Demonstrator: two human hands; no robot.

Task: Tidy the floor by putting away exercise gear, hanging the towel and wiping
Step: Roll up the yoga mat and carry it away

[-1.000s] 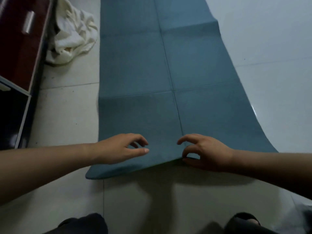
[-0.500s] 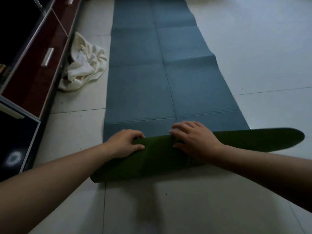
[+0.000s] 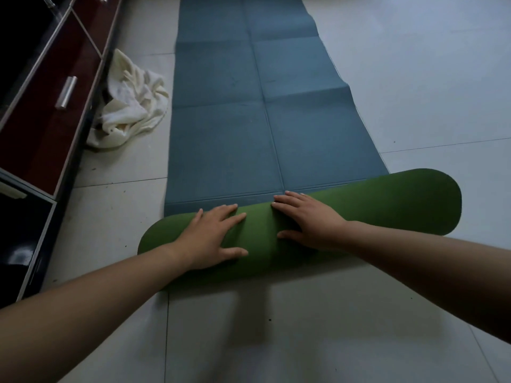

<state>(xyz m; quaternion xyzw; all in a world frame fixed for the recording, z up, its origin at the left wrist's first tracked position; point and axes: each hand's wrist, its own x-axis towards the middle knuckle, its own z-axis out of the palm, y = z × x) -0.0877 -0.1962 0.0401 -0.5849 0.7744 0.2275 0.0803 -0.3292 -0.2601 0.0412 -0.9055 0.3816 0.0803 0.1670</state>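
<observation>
A long exercise mat (image 3: 229,128) lies on the tiled floor, blue on top and green underneath. Its near end is turned over into a green roll (image 3: 387,200) lying across the mat. My left hand (image 3: 213,236) presses flat on the left half of the roll, fingers spread. My right hand (image 3: 307,219) presses flat on the middle of the roll, its fingertips at the roll's far edge. A crumpled cream towel (image 3: 132,106) lies on the floor to the left of the mat, against the cabinet.
A low dark-red cabinet (image 3: 49,106) with metal drawer handles runs along the left side. Pale floor tiles (image 3: 414,78) spread out to the right of the mat and in front of the roll.
The mat's near end was lifted and folded over, showing its green underside. The roll has since grown fatter and moved farther along the mat, and both hands now lie flat on it.
</observation>
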